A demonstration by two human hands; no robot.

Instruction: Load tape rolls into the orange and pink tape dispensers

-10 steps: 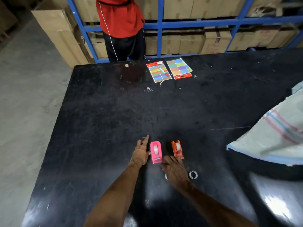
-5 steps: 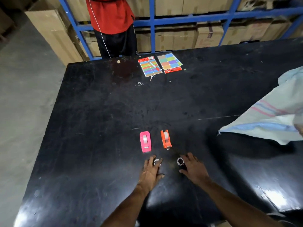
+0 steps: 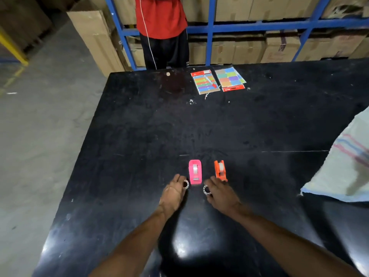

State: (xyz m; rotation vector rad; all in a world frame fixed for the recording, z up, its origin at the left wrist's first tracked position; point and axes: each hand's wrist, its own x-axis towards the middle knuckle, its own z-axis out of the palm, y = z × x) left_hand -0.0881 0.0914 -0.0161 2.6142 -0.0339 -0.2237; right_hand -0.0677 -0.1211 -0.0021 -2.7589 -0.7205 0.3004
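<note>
Here, read outward from the two grips.

Left hand: palm down on the table; your fingertips rest on a small tape roll lying at your hand's 1 o'clock. Whether the roll is pinched or merely touched cannot be told.

Right hand: fingers curled over a second tape roll at its 10 o'clock edge; again, a closed pinch cannot be confirmed.

Pink dispenser: stands at 12 o'clock between your hands, its near end just beside the left roll. A pale roll already appears seated in its cradle.

Orange dispenser: at 1 o'clock of the pink one, near but apart, tilted slightly; your right fingertips almost touch its near end. It too seems to carry a roll.

Step in hand (judged): securing both loose rolls before seating them. Lift each by its rim, keep the hole clear for the hub, and check the tape's free end faces the cutter. If the cradles are indeed occupied, clear them first.

Table: black, glossy, scuffed; glare at 6 o'clock may hide the clear rolls.

Sticker cards: two coloured sheets at the far edge, 12 o'clock, well apart from your work.

Woven sack: at 3 o'clock, draped over the table edge, clear of your reach.

Bystander: red shirt, standing beyond the table before a blue rack of cartons; no obstruction.

Obstacles: none between the rolls and the dispensers; only the dispensers' lightness, which may let them slide.
</note>
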